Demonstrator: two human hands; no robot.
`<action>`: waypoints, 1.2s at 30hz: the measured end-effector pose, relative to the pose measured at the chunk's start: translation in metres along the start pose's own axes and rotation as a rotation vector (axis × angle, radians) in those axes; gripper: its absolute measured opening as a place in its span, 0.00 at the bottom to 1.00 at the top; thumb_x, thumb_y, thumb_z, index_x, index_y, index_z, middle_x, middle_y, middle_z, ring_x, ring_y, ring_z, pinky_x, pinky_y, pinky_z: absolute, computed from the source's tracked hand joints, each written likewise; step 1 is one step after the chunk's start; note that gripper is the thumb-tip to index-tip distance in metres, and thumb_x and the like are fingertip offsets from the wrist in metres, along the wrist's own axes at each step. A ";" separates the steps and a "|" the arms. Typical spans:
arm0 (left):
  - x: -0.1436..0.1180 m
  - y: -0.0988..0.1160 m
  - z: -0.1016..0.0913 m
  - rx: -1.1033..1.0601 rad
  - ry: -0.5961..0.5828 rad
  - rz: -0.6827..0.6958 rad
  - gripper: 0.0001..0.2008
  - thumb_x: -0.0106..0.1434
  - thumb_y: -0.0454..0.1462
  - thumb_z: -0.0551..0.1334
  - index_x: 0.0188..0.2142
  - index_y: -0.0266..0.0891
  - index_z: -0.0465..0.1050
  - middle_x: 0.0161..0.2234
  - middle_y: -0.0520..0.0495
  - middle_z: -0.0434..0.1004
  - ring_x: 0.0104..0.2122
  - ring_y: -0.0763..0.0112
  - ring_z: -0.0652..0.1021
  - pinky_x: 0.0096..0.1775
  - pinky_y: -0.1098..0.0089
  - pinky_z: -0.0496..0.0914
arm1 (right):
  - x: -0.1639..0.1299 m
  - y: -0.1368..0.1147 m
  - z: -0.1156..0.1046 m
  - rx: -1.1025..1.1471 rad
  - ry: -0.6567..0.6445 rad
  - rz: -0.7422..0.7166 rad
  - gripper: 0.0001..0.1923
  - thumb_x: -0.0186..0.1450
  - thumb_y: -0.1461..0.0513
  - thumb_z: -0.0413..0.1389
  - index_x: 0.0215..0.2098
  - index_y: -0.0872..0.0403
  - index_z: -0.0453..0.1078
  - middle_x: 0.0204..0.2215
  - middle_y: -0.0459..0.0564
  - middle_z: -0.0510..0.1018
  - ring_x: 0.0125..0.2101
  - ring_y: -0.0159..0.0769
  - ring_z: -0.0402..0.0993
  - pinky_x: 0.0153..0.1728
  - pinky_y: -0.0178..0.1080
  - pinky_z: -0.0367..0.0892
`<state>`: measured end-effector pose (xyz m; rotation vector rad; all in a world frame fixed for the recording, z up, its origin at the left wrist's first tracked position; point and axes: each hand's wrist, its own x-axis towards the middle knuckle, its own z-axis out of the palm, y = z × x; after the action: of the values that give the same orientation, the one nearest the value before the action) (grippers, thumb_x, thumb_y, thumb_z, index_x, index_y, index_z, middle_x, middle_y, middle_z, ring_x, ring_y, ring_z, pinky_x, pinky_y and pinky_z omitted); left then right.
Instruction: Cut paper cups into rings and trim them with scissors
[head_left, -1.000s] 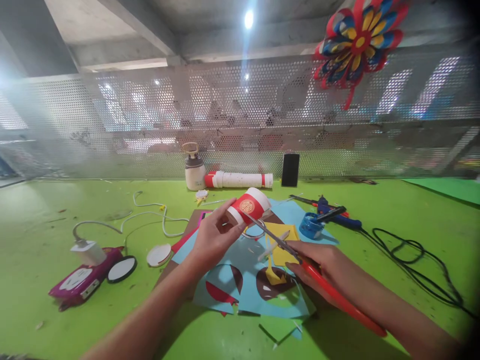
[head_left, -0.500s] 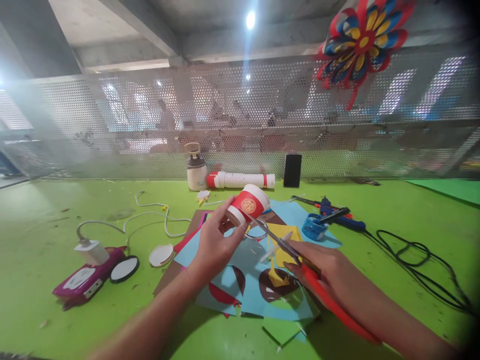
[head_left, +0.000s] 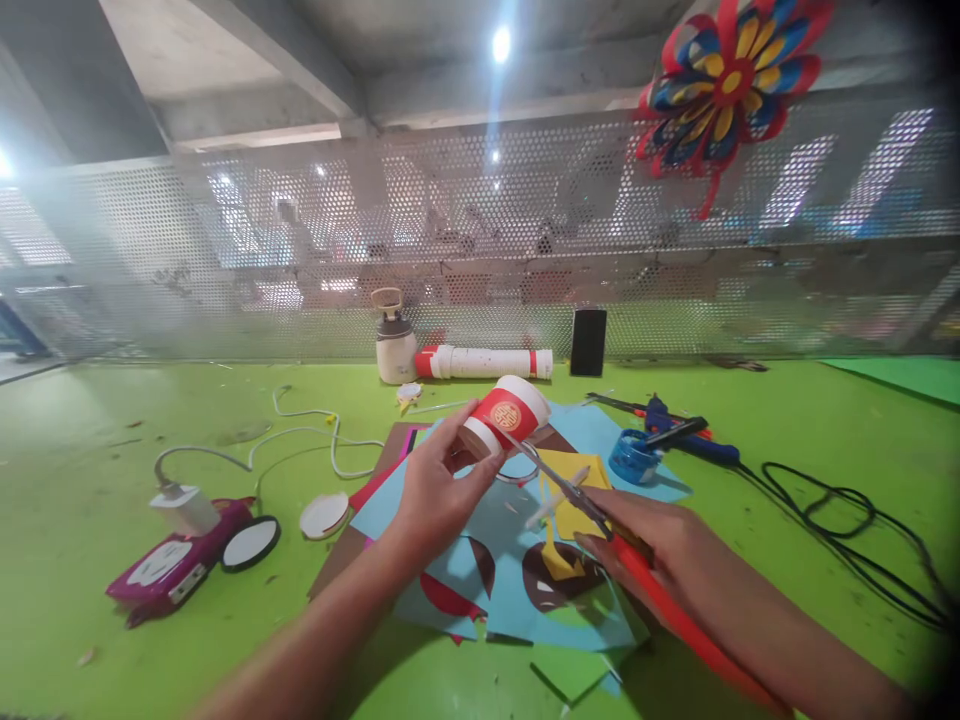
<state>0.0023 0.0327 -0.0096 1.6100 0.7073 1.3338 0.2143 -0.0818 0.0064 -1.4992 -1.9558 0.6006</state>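
Note:
Tilted on its side, a red and white paper cup [head_left: 517, 408] with a round gold emblem is gripped by my left hand [head_left: 442, 482] around its base. My right hand [head_left: 652, 535] is closed on red-handled scissors [head_left: 574, 492], whose blade tips reach the cup's side just below the emblem. Whether the blades cut into the cup, I cannot tell. Under both hands lie light blue paper sheets [head_left: 480, 520] with shapes cut out. A yellow paper piece [head_left: 581, 515] and a white pen [head_left: 551, 505] lie on them.
A blue tape roll [head_left: 634, 460] and a glue gun [head_left: 675, 435] with a black cord sit at right. At left are a purple power strip [head_left: 180, 580] with a white plug and a round disc [head_left: 251, 543]. A bottle [head_left: 395, 350], stacked cups [head_left: 487, 362] and a phone [head_left: 589, 342] stand behind.
The cup, both hands and the scissors appear slightly lower and further right, along with a small shift of the whole view. Both grips stay the same.

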 end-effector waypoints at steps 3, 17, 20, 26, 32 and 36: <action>-0.001 0.000 0.002 -0.002 -0.016 -0.005 0.34 0.58 0.42 0.70 0.62 0.33 0.68 0.52 0.32 0.79 0.47 0.51 0.82 0.50 0.53 0.78 | -0.003 0.005 -0.002 -0.073 0.048 0.016 0.16 0.73 0.52 0.50 0.53 0.49 0.72 0.43 0.53 0.79 0.43 0.47 0.76 0.54 0.52 0.66; -0.004 0.000 0.002 -0.025 0.011 0.021 0.34 0.59 0.41 0.70 0.63 0.35 0.66 0.56 0.33 0.76 0.50 0.53 0.80 0.52 0.55 0.76 | 0.001 -0.004 -0.001 0.029 0.007 0.003 0.13 0.73 0.53 0.51 0.44 0.50 0.75 0.40 0.50 0.81 0.42 0.45 0.78 0.45 0.44 0.72; -0.004 0.000 0.002 -0.026 0.010 0.023 0.33 0.59 0.41 0.70 0.62 0.36 0.67 0.57 0.34 0.75 0.51 0.53 0.80 0.52 0.56 0.76 | 0.002 -0.003 -0.001 0.063 -0.007 0.007 0.14 0.72 0.51 0.52 0.41 0.49 0.75 0.40 0.49 0.82 0.44 0.46 0.78 0.47 0.43 0.72; -0.003 0.000 0.005 0.018 0.023 0.009 0.33 0.59 0.41 0.69 0.62 0.35 0.67 0.57 0.33 0.75 0.51 0.52 0.80 0.51 0.56 0.76 | -0.002 -0.013 0.002 0.070 0.014 0.009 0.12 0.73 0.55 0.51 0.42 0.49 0.75 0.37 0.47 0.83 0.36 0.41 0.79 0.40 0.39 0.73; -0.001 0.000 0.003 -0.069 0.006 -0.016 0.34 0.58 0.41 0.71 0.62 0.35 0.67 0.57 0.33 0.75 0.51 0.52 0.79 0.52 0.55 0.75 | -0.005 -0.013 0.004 -0.011 0.059 0.005 0.10 0.71 0.59 0.52 0.43 0.49 0.76 0.35 0.47 0.82 0.36 0.42 0.79 0.39 0.40 0.73; 0.003 0.009 -0.002 -0.284 -0.019 -0.176 0.33 0.60 0.42 0.70 0.62 0.37 0.67 0.51 0.36 0.80 0.50 0.53 0.80 0.51 0.56 0.74 | -0.004 -0.003 0.001 -0.082 0.083 -0.005 0.11 0.71 0.59 0.52 0.47 0.50 0.74 0.38 0.49 0.81 0.41 0.45 0.78 0.44 0.44 0.71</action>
<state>0.0004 0.0320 -0.0003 1.3023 0.6034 1.2278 0.2120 -0.0863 0.0067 -1.5428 -1.9407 0.4537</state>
